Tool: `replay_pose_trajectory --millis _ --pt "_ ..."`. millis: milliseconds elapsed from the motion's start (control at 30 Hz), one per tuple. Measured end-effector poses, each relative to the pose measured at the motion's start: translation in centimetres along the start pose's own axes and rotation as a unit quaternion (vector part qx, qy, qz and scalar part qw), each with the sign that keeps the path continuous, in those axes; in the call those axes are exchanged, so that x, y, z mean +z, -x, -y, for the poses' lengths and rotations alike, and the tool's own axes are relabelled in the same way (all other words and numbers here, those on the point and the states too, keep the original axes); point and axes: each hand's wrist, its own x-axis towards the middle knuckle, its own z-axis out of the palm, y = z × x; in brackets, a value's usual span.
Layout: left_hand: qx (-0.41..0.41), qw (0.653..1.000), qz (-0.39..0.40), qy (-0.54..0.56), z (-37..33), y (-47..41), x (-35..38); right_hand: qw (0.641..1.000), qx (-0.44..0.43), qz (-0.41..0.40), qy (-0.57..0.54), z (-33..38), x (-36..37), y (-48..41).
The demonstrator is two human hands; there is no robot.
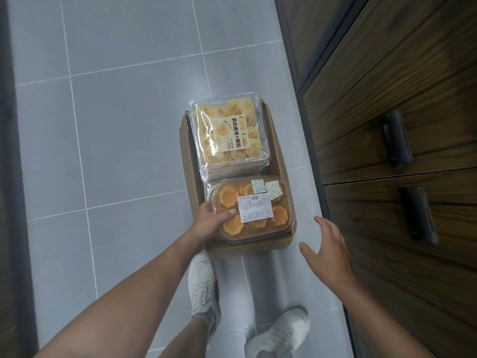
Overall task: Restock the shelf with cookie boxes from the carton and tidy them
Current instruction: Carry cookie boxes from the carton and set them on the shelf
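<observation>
A brown carton (277, 156) stands open on the grey tiled floor in front of my feet. Stacked clear cookie boxes fill it. The far stack is topped by a box of pale yellow cookies (229, 133) with a cream label. The near box (254, 209) lies bottom side up, showing orange-brown cookies and a white sticker. My left hand (210, 223) grips the near box at its left edge, thumb on top, fingers around the side. My right hand (326, 245) hovers open to the right of the carton, fingers spread, touching nothing.
A dark wooden cabinet (402, 125) with black drawer handles (396, 138) runs along the right, close to the carton. My two white sneakers (202, 285) stand just behind the carton. A dark strip borders the floor on the left.
</observation>
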Motion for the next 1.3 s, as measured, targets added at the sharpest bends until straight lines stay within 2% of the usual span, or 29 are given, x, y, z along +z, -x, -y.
replay_pose_trajectory --millis 100,267,433,633,733,833,900,967,1100,1300 --pt "-0.010 0.998 0.045 0.044 0.1 0.5 0.3 1.000 0.002 0.006 0.002 0.1 0.0 0.0" --pt "0.035 0.998 0.040 0.042 0.0 3.1 -2.0 1.000 -0.003 0.006 -0.025 1.2 -0.1 -0.4" --pt "0.090 0.991 -0.016 0.093 1.0 8.6 -8.5 0.998 -0.006 0.009 -0.066 3.0 0.6 -1.2" --pt "0.129 0.975 -0.093 0.156 3.4 13.7 -17.1 0.989 0.043 0.075 -0.122 5.8 3.4 -3.3" --pt "0.131 0.973 -0.127 0.142 4.5 14.2 -19.4 0.963 0.172 0.098 -0.183 6.9 5.5 -5.4" --pt "0.130 0.972 -0.144 0.135 5.4 13.7 -20.7 0.908 0.290 0.100 -0.285 7.0 7.8 -7.5" --pt "0.127 0.971 -0.147 0.140 5.8 13.3 -21.0 0.879 0.314 0.088 -0.348 7.1 9.1 -8.5" --pt "0.123 0.971 -0.147 0.142 6.2 12.8 -21.0 0.865 0.325 0.073 -0.376 7.2 10.2 -9.3" --pt "0.118 0.971 -0.150 0.143 6.7 11.8 -21.3 0.880 0.326 0.024 -0.344 7.2 11.4 -9.8" --pt "0.103 0.971 -0.168 0.135 7.1 11.0 -21.4 0.904 0.282 0.053 -0.315 7.4 10.2 -9.2"
